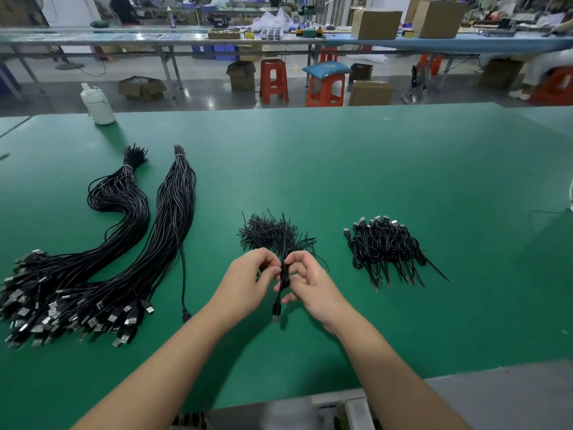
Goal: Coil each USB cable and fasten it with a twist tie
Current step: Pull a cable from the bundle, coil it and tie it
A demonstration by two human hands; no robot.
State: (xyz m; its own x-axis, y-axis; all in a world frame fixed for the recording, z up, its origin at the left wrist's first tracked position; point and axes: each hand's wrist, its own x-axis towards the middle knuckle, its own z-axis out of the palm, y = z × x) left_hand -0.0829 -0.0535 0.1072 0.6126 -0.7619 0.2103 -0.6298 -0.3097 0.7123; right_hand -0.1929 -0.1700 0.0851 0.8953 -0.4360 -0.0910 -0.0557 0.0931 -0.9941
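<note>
Both hands meet over the middle of the green-covered counter [372,169], holding one coiled black USB cable [284,276] upright between them. The left hand [248,279] has its fingers curled in, thumb and fingertips pinching the cable's upper part; the right hand [305,279] pinches the same spot from the other side, its lower fingers loosely bent under the bundle. The cable's plug end [275,311] hangs down below the hands, just above the counter (whether a tie is already around the coil cannot be told, since the fingers cover that part).

Just behind the hands lies a loose heap of short black twist ties [269,234]. To the right, well apart from the hands, sits a pile of coiled black cables [384,246] with plugs pointing away and thin ends pointing toward the near edge. On the left of the counter lie two long bundles of straight black USB cables [124,243], tied near their far ends, their silver-tipped plugs fanned out toward the near side. A white plastic bottle [97,105] stands at the far left edge.
</note>
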